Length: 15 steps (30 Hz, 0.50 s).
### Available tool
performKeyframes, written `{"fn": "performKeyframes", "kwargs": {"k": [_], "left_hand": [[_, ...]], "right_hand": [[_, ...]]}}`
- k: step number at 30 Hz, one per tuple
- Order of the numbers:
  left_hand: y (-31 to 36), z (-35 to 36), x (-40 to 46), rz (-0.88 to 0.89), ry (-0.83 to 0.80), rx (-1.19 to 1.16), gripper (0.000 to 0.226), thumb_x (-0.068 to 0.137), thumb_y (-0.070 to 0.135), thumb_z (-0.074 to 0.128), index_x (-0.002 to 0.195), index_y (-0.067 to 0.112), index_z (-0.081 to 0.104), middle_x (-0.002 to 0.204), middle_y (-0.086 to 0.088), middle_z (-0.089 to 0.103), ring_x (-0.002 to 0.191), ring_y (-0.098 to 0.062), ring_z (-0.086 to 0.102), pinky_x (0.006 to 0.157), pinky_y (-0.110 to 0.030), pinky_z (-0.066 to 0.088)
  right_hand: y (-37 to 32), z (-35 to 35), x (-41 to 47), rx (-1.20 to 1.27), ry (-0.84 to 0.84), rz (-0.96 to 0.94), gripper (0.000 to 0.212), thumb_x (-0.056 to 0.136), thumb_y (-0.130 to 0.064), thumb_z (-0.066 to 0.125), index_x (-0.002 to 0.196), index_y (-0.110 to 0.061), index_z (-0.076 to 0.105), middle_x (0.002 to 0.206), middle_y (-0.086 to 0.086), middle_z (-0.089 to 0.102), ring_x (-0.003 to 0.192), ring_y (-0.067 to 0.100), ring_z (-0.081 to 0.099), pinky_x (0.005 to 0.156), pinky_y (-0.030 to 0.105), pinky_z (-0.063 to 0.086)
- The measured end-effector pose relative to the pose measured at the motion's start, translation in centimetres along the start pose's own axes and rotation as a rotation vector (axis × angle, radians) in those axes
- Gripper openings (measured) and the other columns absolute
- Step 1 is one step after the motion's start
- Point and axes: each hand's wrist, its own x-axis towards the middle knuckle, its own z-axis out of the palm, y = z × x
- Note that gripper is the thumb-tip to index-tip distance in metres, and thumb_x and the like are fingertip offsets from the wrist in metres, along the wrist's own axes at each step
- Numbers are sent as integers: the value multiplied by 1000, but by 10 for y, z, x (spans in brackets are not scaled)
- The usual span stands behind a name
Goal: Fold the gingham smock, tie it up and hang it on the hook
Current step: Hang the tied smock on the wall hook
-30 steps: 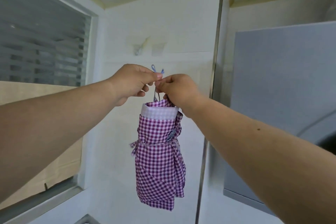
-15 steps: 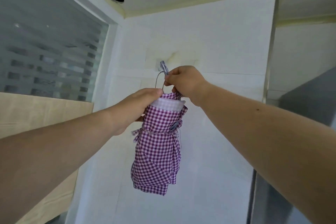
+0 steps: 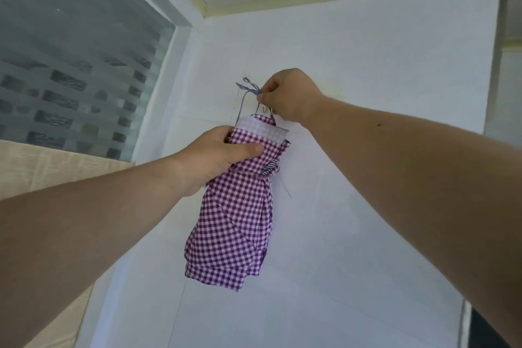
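While the white wall [image 3: 367,150] fills the view, the folded, tied gingham smock [image 3: 237,215] hangs in front of it, now lifted right up under the hook [image 3: 265,110], where a second ago it hung lower and well short of it. The left hand [image 3: 217,155] has dropped from the top to grip the bundle's upper part, thumb across the check. The right hand [image 3: 288,96] pinches the blue cord loop [image 3: 248,87], raised beside the hook, which is small and half hidden by the fingers. Whether the loop has caught yet cannot be told. Judging by this, folding and tying are done and only the hanging is left.
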Motion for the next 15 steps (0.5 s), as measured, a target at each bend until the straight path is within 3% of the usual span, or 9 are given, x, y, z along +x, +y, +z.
{"fn": "performKeyframes", "kwargs": {"k": [2,6,10,15], "left_hand": [[-6,-2,7,8,2,-2,38,90,41,82,123,27,72,107,6,82,94,-16,80,84,-36,61],[-22,-6,24,3,79,-69,32,96,40,77,124,27,73,107,5,82,96,-20,80,89,-41,62],[-33,-10,39,-9,111,-123,35,97,43,74,128,26,73,110,4,82,99,-23,79,96,-47,61],[-32,-13,48,-6,98,-148,33,98,42,73,127,25,73,109,2,82,97,-22,80,94,-45,61]], "right_hand": [[2,5,10,-124,1,-47,12,96,-30,72,87,-21,74,81,-6,66,81,17,64,70,29,50],[10,21,31,-298,40,-46,16,93,-29,69,94,-16,79,95,1,75,90,22,70,77,35,59],[14,26,44,-399,76,-36,13,91,-27,70,97,-20,78,97,-2,74,91,21,70,78,34,59],[11,16,51,-549,42,-92,19,93,-22,66,105,-14,78,112,3,73,100,24,69,88,39,61]]}}
